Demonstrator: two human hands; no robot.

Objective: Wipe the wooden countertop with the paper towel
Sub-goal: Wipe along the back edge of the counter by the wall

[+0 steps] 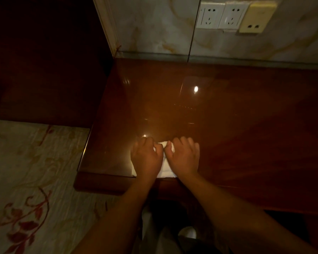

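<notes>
A glossy, dark red-brown wooden countertop point(218, 110) fills the middle and right of the view. Near its front edge lies a white paper towel point(164, 169), mostly hidden under my hands. My left hand point(146, 158) presses on its left part with fingers curled over the towel's far edge. Beside it, touching at the thumbs, my right hand point(184, 158) lies on the towel's right part, its fingers bent over the towel. Only a strip of towel shows between and below the hands.
Behind the countertop rises a marbled wall point(154, 30) with white sockets point(220, 15) and a beige plate point(255, 17). A dark wooden panel point(44, 61) stands at the left. A patterned carpet point(29, 180) covers the floor at lower left.
</notes>
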